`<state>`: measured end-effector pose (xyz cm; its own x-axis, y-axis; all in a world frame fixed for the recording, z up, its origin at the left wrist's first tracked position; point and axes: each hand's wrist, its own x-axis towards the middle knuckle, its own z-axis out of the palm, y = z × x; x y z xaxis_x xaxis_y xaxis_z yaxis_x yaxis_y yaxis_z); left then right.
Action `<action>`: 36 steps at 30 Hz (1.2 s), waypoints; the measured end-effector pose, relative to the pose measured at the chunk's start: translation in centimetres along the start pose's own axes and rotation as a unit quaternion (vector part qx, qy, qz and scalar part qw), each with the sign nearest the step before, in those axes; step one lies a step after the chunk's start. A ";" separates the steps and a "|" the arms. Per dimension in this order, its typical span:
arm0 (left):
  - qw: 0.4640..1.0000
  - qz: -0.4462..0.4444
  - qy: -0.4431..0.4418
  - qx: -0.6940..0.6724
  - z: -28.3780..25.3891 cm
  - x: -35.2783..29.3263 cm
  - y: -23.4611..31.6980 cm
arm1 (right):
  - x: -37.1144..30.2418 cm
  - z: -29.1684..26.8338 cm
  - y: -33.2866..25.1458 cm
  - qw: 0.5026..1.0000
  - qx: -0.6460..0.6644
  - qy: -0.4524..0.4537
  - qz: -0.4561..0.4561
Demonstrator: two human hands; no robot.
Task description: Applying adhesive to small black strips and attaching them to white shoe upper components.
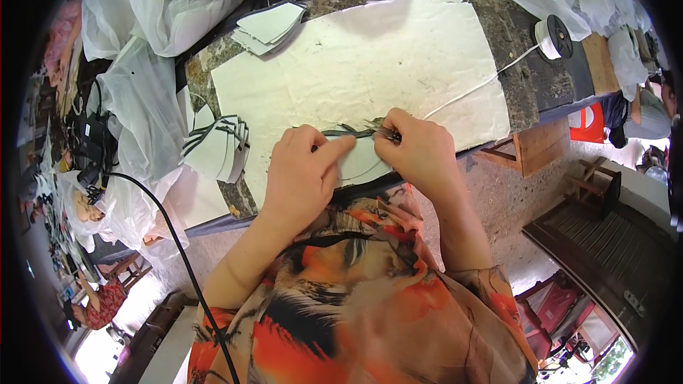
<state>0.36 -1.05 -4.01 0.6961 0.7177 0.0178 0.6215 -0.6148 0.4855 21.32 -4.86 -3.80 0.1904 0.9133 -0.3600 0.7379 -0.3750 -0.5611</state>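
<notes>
At the near edge of the paper-covered table, my left hand (pixel 302 167) is closed on a white, curved flat piece (pixel 363 161) with dark trim along its far edge. Thumb and index finger press near that trim. My right hand (pixel 421 153) is closed around small metal thread snips (pixel 388 132), their tip pointing left over the dark edge. Part of the snips is hidden by the fingers. A white cord (pixel 466 91) runs from a spool (pixel 552 37) at the far right down to my right hand; its end is hidden there.
Stacks of similar white pieces lie at the left (pixel 217 148) and far left (pixel 269 27). White paper (pixel 356 50) covers the worn board. Sheer white fabric (pixel 139 92) heaps along the far and left edges. A black cable (pixel 167 220) hangs at the left. A wooden stool (pixel 537 146) stands at right.
</notes>
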 end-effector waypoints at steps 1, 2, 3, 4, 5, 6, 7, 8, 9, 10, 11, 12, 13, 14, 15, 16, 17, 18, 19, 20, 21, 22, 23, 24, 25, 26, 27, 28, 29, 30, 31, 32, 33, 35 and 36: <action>0.999 -0.025 0.020 -0.043 0.0 0.2 0.1 | 0.0 0.0 -0.1 1.000 0.000 0.002 0.001; 0.994 -0.052 0.041 -0.084 -0.1 0.3 0.2 | -0.1 -0.1 -0.2 1.000 0.005 0.001 0.000; 0.994 -0.051 0.042 -0.083 0.0 0.3 0.3 | -0.1 -0.1 -0.3 1.000 0.011 0.000 0.000; 0.997 -0.037 0.054 -0.050 0.3 0.1 0.4 | -0.3 0.0 -0.2 1.000 0.011 0.001 -0.001; 0.997 -0.024 0.067 -0.017 0.7 -0.1 0.3 | -0.4 0.2 0.2 0.998 0.057 0.014 -0.028; 0.997 -0.024 0.068 -0.017 0.9 -0.3 0.2 | -0.6 0.3 0.5 0.993 0.103 0.026 -0.055; 0.997 -0.020 0.075 -0.017 1.1 -0.4 0.1 | -0.9 0.1 0.6 0.993 0.102 0.026 -0.056; 0.996 -0.017 0.082 -0.017 1.2 -0.5 0.1 | -1.2 -0.3 0.6 0.988 0.145 0.010 -0.060; 0.996 -0.018 0.083 -0.018 1.3 -0.6 0.1 | -1.5 -0.5 0.7 0.980 0.187 -0.007 -0.064; 0.996 -0.008 0.088 -0.010 1.4 -0.7 0.1 | -1.6 -0.4 0.9 0.981 0.185 -0.007 -0.064; 0.996 0.003 0.093 -0.003 1.4 -0.7 0.1 | -1.8 -0.2 1.3 0.979 0.183 -0.002 -0.085; 0.996 0.003 0.094 -0.004 1.5 -0.7 0.0 | -1.9 0.0 1.5 0.978 0.180 0.003 -0.105; 0.995 0.002 0.099 -0.014 1.5 -0.7 0.0 | -2.0 0.2 1.5 0.978 0.179 0.003 -0.106; 0.994 0.000 0.103 -0.024 1.6 -0.7 0.0 | -2.0 0.4 1.5 0.977 0.179 0.020 -0.110; 0.994 0.000 0.104 -0.025 1.5 -0.6 0.1 | -2.0 0.5 1.4 0.976 0.180 0.036 -0.115; 0.995 -0.003 0.100 -0.031 1.4 -0.4 0.2 | -2.0 0.4 1.3 0.977 0.179 0.036 -0.115; 0.995 -0.005 0.096 -0.037 1.3 -0.3 0.2 | -2.0 0.3 1.1 0.979 0.176 0.028 -0.098; 0.995 -0.006 0.097 -0.037 1.3 -0.2 0.1 | -1.9 0.3 1.0 0.981 0.173 0.020 -0.080; 0.995 -0.002 0.093 -0.038 1.2 -0.1 0.1 | -1.8 0.3 0.9 0.981 0.173 0.020 -0.081; 0.995 0.001 0.088 -0.039 1.2 0.0 0.0 | -1.6 0.2 0.9 0.981 0.175 0.013 -0.086; 0.995 0.001 0.089 -0.039 1.2 0.0 0.0 | -1.4 0.2 0.8 0.980 0.177 0.006 -0.092; 0.996 0.002 0.086 -0.037 1.2 0.0 0.0 | -1.2 0.2 0.9 0.980 0.176 0.006 -0.093; 0.996 0.004 0.082 -0.036 1.2 -0.1 0.0 | -1.1 0.4 1.0 0.972 0.232 -0.007 -0.045; 0.996 0.003 0.082 -0.037 1.1 0.0 0.0 | -0.9 0.5 1.1 0.958 0.286 -0.020 0.003; 0.996 0.003 0.082 -0.037 1.1 0.0 0.0 | -0.7 0.4 1.0 0.958 0.285 -0.021 0.003; 0.996 0.004 0.083 -0.037 1.0 0.1 0.0 | -0.4 0.2 0.8 0.972 0.234 -0.024 -0.006; 0.996 0.004 0.083 -0.037 1.0 0.1 0.0 | -0.2 0.2 0.7 0.983 0.183 -0.026 -0.016; 0.996 0.004 0.078 -0.035 0.9 0.1 0.1 | -0.3 0.2 0.6 0.983 0.183 -0.026 -0.016; 0.997 0.003 0.074 -0.034 0.8 0.2 0.1 | -0.2 0.3 0.4 0.984 0.178 -0.019 -0.024; 0.997 0.003 0.074 -0.034 0.8 0.2 0.1 | -0.2 0.2 0.3 0.984 0.173 -0.012 -0.032; 0.997 0.002 0.072 -0.033 0.7 0.3 0.1 | -0.2 0.0 0.2 0.984 0.173 -0.012 -0.032; 0.997 0.001 0.069 -0.032 0.7 0.3 0.2 | -0.3 -0.3 0.0 0.986 0.161 -0.013 -0.040; 0.997 0.000 0.069 -0.032 0.8 0.1 0.2 | -0.4 -0.4 0.0 0.988 0.149 -0.013 -0.048; 0.996 -0.009 0.085 -0.025 1.1 -0.2 0.2 | -0.7 -0.2 0.2 0.987 0.143 0.006 -0.080; 0.996 -0.009 0.084 -0.026 1.2 -0.3 0.2 | -0.8 -0.1 0.4 0.984 0.136 0.026 -0.110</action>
<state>0.71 -1.80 -4.96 0.6130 0.7751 0.1530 0.6105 -0.5876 0.5310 21.52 -5.68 -3.64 0.0836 0.9816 -0.1716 0.5652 -0.1886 -0.8031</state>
